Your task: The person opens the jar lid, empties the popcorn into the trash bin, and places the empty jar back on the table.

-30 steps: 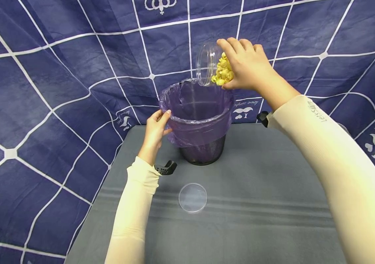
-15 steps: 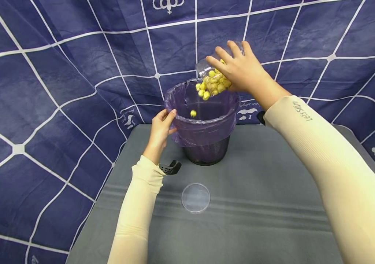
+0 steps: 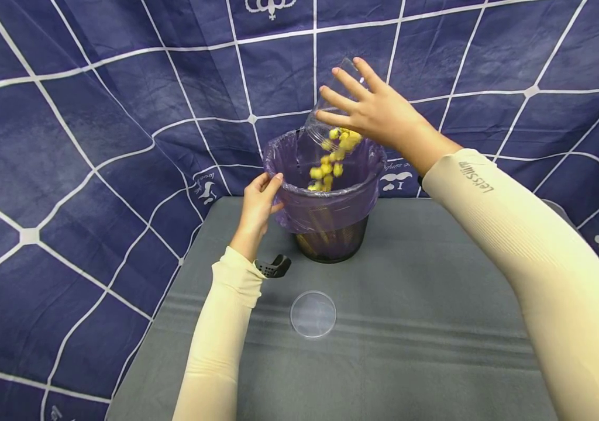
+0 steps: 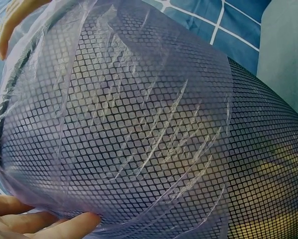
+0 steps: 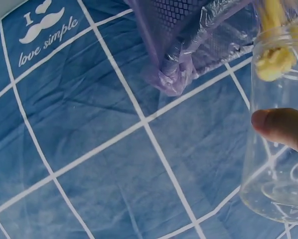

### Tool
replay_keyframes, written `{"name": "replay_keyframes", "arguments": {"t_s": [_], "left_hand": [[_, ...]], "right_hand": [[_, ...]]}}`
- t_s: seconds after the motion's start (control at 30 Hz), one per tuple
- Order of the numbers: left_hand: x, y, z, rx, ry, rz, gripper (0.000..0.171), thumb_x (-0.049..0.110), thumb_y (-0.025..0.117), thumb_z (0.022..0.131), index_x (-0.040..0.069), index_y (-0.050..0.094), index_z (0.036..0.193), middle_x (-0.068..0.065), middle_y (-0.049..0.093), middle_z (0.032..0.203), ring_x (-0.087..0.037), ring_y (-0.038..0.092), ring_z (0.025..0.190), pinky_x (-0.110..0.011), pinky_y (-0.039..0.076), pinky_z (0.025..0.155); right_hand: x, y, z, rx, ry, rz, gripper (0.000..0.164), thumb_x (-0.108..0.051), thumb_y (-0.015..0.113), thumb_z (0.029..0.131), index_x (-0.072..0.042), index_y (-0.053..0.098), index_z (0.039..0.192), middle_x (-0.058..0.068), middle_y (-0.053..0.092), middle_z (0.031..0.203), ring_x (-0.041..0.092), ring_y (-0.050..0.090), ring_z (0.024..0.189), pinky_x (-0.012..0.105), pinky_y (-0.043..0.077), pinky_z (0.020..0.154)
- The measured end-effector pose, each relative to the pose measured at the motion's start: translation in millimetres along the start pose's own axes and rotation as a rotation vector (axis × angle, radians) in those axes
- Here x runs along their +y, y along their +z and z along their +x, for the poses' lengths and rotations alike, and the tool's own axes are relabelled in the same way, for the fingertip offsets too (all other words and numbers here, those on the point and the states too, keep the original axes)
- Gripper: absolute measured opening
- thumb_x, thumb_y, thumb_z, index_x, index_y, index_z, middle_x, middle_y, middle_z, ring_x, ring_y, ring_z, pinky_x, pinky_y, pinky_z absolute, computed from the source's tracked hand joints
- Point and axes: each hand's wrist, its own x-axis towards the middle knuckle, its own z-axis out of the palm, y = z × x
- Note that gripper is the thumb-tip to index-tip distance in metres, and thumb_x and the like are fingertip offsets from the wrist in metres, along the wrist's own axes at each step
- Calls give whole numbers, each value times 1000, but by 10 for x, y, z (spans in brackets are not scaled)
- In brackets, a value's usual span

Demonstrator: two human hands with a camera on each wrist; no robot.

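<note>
While the jar [image 5: 276, 94] tilts mouth-down, popcorn [image 3: 327, 169] falls

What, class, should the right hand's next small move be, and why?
Probably the right hand should tip the clear jar slightly further over the bin: the jar's mouth slants down there and yellow popcorn is spilling out, but some shows inside the neck, and the left hand holds the purple liner.

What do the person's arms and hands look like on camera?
The left hand and right hand are ungloved. The left sleeve and right sleeve are long and cream, the right bearing dark lettering. A black perforated strap juts from the left wrist; a dark piece barely shows at the right.
</note>
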Motion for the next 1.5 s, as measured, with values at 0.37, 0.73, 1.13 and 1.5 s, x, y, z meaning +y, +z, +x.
{"name": "replay_keyframes", "arguments": {"t_s": [0.37, 0.73, 1.13, 1.5], "left_hand": [[1, 10, 10, 1, -10, 0, 49, 23, 58, 89, -3, 44, 128, -14, 48, 128, -17, 45, 116, -48, 46, 79], [-3, 9, 12, 9, -14, 2, 49, 23, 58, 88, -3, 44, 128, -14, 48, 128, -16, 44, 116, -48, 46, 79], [-12, 10, 18, 13, -24, -5, 51, 23, 58, 88, -2, 42, 130, -15, 46, 129, -17, 44, 117, -48, 46, 79], [-6, -5, 18, 5, -14, -7, 51, 23, 58, 88, -3, 43, 129, -15, 48, 127, -18, 45, 116, -49, 46, 79]], "right_hand": [[-63, 30, 9, 71, -129, -105, 104, -10, 83, 56, -26, 23, 140, 12, 21, 144, 37, 8, 132, 53, 0, 104], [-151, 70, -67, 96, 206, 120, 81, -13, 73, 72, -19, 27, 138, 17, 29, 137, 42, 23, 124, 56, 21, 96], [-116, -57, -272, -62, 721, 876, 111, -49, 78, 59, -19, 9, 141, 13, 26, 140, 41, 27, 122, 56, 20, 90], [-224, -251, -685, 185, 916, 1391, 107, -28, 86, 57, -23, 16, 137, 11, 39, 128, 22, 40, 116, 40, 31, 94]]}}
